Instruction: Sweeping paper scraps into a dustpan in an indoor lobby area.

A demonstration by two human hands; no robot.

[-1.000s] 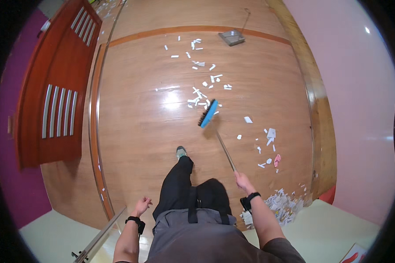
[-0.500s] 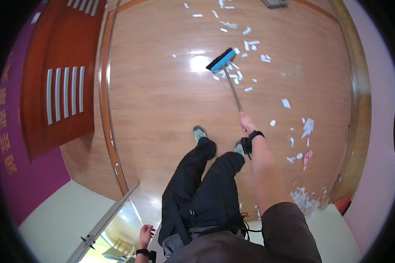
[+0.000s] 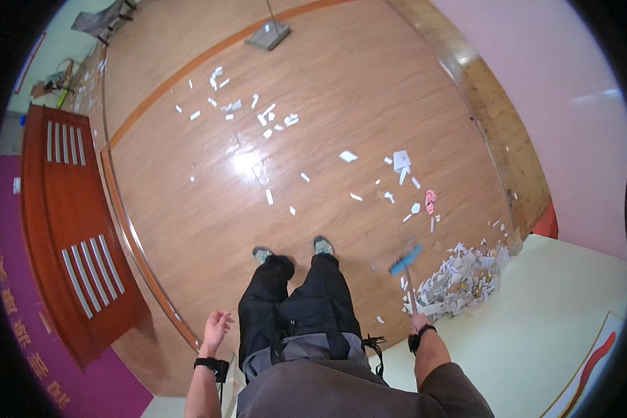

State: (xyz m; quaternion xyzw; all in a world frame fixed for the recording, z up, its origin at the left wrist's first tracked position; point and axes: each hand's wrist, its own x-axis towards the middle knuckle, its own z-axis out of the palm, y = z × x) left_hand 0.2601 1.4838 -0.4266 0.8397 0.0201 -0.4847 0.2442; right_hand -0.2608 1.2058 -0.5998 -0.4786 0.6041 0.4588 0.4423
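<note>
My right hand (image 3: 420, 322) is closed round the thin handle of a broom (image 3: 405, 259) with a blue head. The broom head is beside the left edge of a large heap of white paper scraps (image 3: 460, 282) by the wall on the right. Blur hides whether its bristles touch the floor. Out to the left of my legs, my left hand (image 3: 218, 329) holds nothing, its fingers loosely bent and apart. Loose paper pieces (image 3: 268, 118) lie scattered ahead of my feet. A crumpled pink scrap (image 3: 430, 201) lies between them and the heap.
A grey dustpan (image 3: 269, 35) with an upright handle stands far ahead on the wooden floor (image 3: 341, 83). On the left is a reddish-brown wooden lectern (image 3: 76, 230) with silver bars. A pale wall (image 3: 536, 90) runs along the right; a chair (image 3: 103, 19) is at the far left.
The broom has swung from the paper pieces ahead to the heap at my right. My view has turned right, and my feet now stand side by side. More of the heap and dustpan shows.
</note>
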